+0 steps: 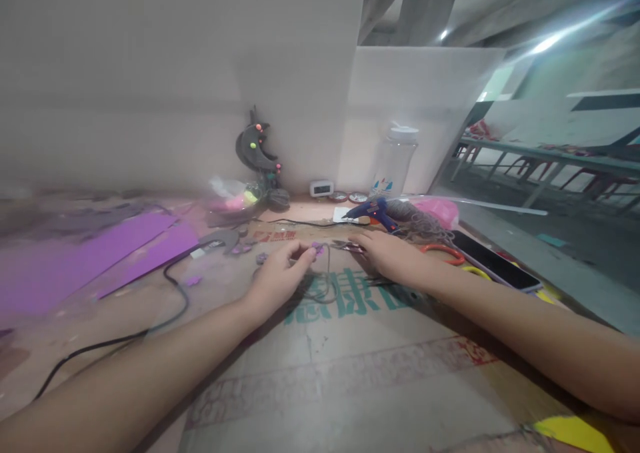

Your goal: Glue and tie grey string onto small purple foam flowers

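Note:
My left hand is closed in a pinch on a small purple flower-like piece. From that piece grey yarn hangs down and loops onto the cardboard. Just to the right, my right hand has its fingers closed around small metal scissors, whose tips point left toward the yarn. The scissors' handles are mostly hidden by the hand. Beyond it lies a blue glue gun, beside a grey yarn bundle.
Purple sheets and a black cable lie at left. A crescent-moon ornament, a bowl, a small clock and a clear bottle stand at the back. Orange-handled scissors and a phone are at right.

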Demonstrator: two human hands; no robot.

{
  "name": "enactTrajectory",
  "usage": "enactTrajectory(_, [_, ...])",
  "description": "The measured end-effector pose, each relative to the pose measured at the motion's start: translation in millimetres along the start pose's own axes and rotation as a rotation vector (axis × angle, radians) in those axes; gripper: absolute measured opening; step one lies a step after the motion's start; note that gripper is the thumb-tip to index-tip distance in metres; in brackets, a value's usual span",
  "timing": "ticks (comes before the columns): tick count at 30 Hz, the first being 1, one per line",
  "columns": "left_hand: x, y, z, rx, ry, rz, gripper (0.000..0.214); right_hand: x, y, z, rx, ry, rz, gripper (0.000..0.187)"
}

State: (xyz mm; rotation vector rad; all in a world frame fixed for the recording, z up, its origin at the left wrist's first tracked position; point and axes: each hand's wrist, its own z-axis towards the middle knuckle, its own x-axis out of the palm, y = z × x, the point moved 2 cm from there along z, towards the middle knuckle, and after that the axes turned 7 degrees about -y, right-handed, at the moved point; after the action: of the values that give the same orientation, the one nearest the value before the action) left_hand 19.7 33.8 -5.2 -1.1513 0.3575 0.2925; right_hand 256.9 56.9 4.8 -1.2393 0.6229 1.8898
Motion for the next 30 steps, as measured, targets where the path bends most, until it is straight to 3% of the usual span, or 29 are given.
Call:
enactTrajectory(4, [0.3, -1, 0, 0.001, -0.003, -0.022, 0.027, -13, 10, -7, 0.01, 0.114, -0.011, 0.034])
enactTrajectory(8, [0.4, -1, 0, -0.015, -0.007, -0.033, 0.026, -19, 26, -8, 0.093, 0.241, -0.013, 0.027])
enactTrajectory(10, [0.3, -1, 1, -0.011, -0.012, -0.042, 0.026, -19, 26, -4, 0.143, 0.169, 0.038, 0.027])
enactTrajectory(12, [0.2, 0, 1, -0.005, -0.027, -0.049, 0.025, -20, 23, 0, 0.174, 0.009, 0.154, 0.03])
enactTrajectory(15, [-0.2, 2, 2, 0.0, -0.053, -0.057, 0.026, -23, 18, 1, 0.175, -0.229, 0.324, 0.034])
enactTrajectory(17, [-0.5, 3, 3, -0.002, -0.062, -0.06, 0.026, -25, 21, -1, 0.144, -0.3, 0.364, 0.038])
enactTrajectory(23, [-1.9, 1, 3, -0.01, -0.068, -0.047, 0.027, -17, 48, -13, -0.048, -0.158, 0.339, 0.044])
enactTrajectory(30, [-3.4, -12, -2, 0.087, -0.08, 0.041, 0.023, -3, 48, -13, 0.011, -0.073, 0.302, 0.041])
